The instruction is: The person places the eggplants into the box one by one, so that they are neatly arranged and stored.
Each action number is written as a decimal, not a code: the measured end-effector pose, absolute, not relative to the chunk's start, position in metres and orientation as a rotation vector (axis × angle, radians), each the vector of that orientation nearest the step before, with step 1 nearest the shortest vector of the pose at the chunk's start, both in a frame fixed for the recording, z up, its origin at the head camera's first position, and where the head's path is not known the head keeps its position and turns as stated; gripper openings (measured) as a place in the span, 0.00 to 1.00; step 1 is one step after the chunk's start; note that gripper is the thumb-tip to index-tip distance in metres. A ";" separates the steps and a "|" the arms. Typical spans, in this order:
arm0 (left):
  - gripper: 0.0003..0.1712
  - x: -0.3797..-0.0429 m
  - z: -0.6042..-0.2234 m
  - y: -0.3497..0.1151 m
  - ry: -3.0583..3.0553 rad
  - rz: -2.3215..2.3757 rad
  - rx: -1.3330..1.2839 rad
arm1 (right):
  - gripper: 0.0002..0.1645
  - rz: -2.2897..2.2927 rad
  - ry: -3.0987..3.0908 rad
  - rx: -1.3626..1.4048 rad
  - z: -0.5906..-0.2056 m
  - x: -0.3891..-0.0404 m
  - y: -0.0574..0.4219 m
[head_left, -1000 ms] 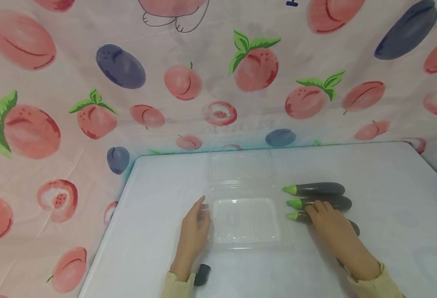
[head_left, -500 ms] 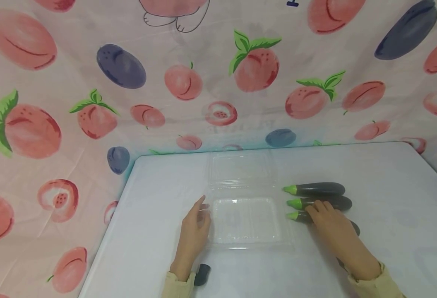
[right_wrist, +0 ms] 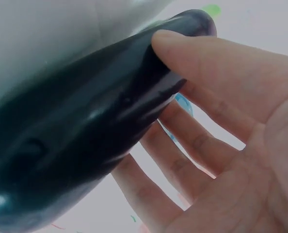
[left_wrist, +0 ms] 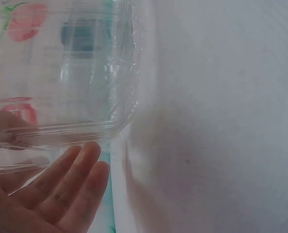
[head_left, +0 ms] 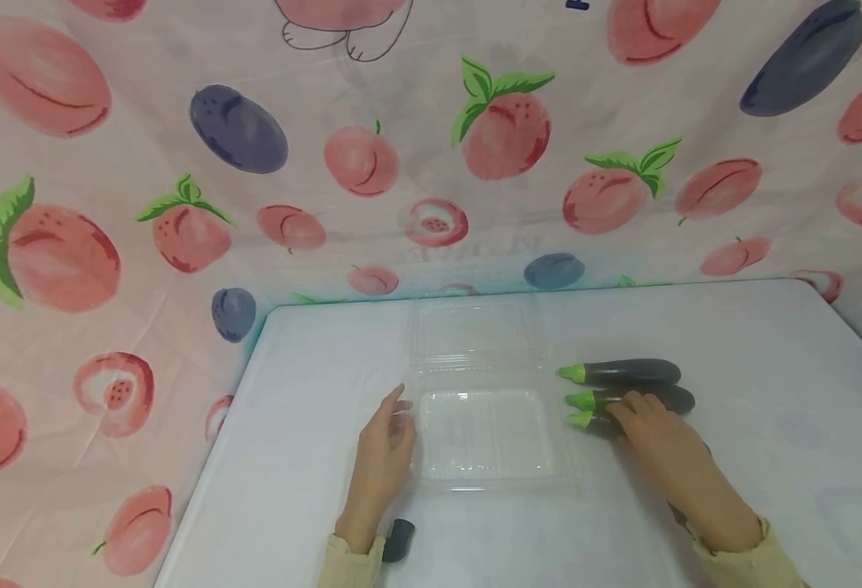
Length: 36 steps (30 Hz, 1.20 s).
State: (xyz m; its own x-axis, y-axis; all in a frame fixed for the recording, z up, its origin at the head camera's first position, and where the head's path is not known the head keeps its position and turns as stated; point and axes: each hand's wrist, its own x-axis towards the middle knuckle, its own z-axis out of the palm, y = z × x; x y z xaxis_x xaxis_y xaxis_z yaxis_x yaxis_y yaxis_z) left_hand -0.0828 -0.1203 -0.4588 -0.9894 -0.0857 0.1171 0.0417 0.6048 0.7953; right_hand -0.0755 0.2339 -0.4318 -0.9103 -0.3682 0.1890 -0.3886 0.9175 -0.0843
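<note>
Three dark purple eggplants lie right of an unfolded clear plastic clamshell box [head_left: 486, 482]. My right hand [head_left: 662, 441] grips the nearest eggplant [right_wrist: 86, 121], thumb on one side and fingers on the other. Its green stem [head_left: 579, 420] points left, and the hand covers most of its body in the head view. The middle eggplant [head_left: 677, 398] lies close against those fingers; the far eggplant [head_left: 633, 372] lies just behind it. My left hand [head_left: 384, 457] holds the box's left rim [left_wrist: 71, 133] between thumb and forefinger, its other fingers stretched out.
The box's lid [head_left: 475, 331] lies folded back toward the far edge of the white table [head_left: 791, 392]. Behind the table hangs a pink cloth [head_left: 402, 82] printed with peaches. A black wrist camera [head_left: 398, 541] shows beside the left wrist.
My right hand has shifted slightly right and away from me, and the nearest eggplant's stem has moved a little toward the middle one. The left hand and the box stay put.
</note>
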 end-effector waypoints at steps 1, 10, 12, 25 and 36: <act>0.27 -0.083 -0.459 -0.120 -2.685 -1.335 0.038 | 0.24 0.182 -2.909 0.574 -0.431 -0.075 0.233; 0.28 -0.083 -0.459 -0.121 -2.696 -1.338 0.053 | 0.24 0.215 -2.875 0.567 -0.423 -0.076 0.231; 0.28 -0.083 -0.458 -0.121 -2.699 -1.340 0.055 | 0.24 0.219 -2.878 0.562 -0.422 -0.076 0.231; 0.27 -0.083 -0.456 -0.121 -2.701 -1.337 0.037 | 0.23 0.215 -2.886 0.543 -0.415 -0.076 0.228; 0.27 -0.083 -0.458 -0.120 -2.708 -1.309 0.063 | 0.23 0.187 -2.896 0.525 -0.407 -0.076 0.229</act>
State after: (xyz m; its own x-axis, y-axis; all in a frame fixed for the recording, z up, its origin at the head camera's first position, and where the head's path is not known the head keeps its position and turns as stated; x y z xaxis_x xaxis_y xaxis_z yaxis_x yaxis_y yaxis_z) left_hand -0.0831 -0.1197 -0.4580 -0.9903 -0.0952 0.1009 0.0200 0.6221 0.7827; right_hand -0.0756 0.2292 -0.4067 -0.9188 -0.3343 0.2101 -0.3586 0.9292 -0.0895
